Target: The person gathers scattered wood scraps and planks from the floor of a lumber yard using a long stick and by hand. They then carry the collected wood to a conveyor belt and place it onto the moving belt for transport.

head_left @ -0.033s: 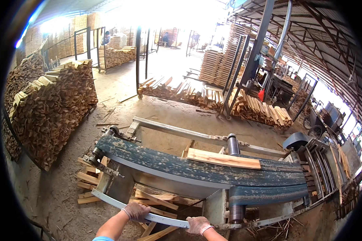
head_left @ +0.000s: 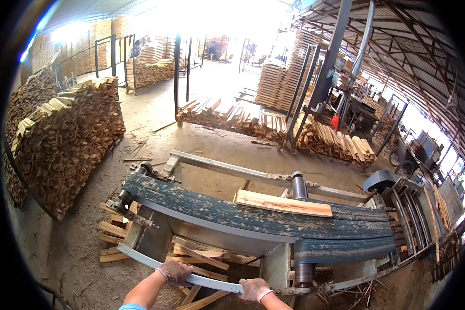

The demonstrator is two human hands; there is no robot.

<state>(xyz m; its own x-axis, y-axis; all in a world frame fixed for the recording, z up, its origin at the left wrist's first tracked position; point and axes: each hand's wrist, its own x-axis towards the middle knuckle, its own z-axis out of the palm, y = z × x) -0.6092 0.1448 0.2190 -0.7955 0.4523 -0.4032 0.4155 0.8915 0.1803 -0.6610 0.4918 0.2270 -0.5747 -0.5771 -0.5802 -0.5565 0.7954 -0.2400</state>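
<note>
My left hand, in a knitted work glove, is closed over the grey metal rail along the near side of a conveyor. Farther right on this rail rests my right hand, gloved as well, its fingers wrapped round the bar. Beyond both hands runs a worn dark green conveyor belt. A flat pale wooden board lies lengthwise on it, out of reach of either hand. Below the rail, loose wooden slats lie crosswise, partly hidden by my left hand and the rail.
A second, shorter belt and rollers stand at the right. Large stacks of wood pieces rise at the left. Racks with boards and a tall pallet stack stand farther back. Sawdust and scraps litter the floor.
The board on the belt has slid a little to the left. A wood piece behind it is now mostly covered. Both hands stay on the rail.
</note>
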